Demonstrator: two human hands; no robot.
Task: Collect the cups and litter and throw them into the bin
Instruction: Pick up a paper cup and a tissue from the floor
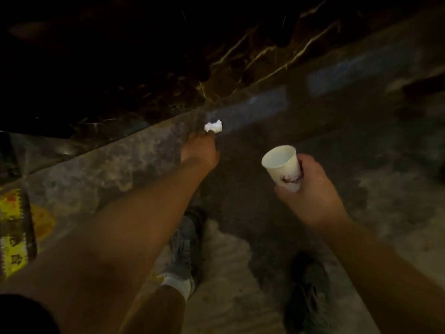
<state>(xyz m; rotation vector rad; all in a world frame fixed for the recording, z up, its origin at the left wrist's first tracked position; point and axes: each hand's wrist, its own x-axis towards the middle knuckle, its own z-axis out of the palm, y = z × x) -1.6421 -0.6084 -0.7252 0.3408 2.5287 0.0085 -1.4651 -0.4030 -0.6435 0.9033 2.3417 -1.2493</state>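
Note:
My left hand (201, 149) reaches forward and down to the curb, its fingertips pinched on a small crumpled white piece of paper litter (213, 126). To the right, my right hand (310, 186) grips a white paper cup (284, 167) with a red print on its side. The cup is held tilted, its open mouth facing up and left, and looks empty. No bin is in view. The scene is dark and blurred.
A stone curb (115, 162) runs diagonally from lower left to upper right, with dark soil and dry twigs (240, 56) behind it. My two shoes (185, 249) stand on stained pavement. A yellow printed wrapper or sign (14, 232) lies at the left edge.

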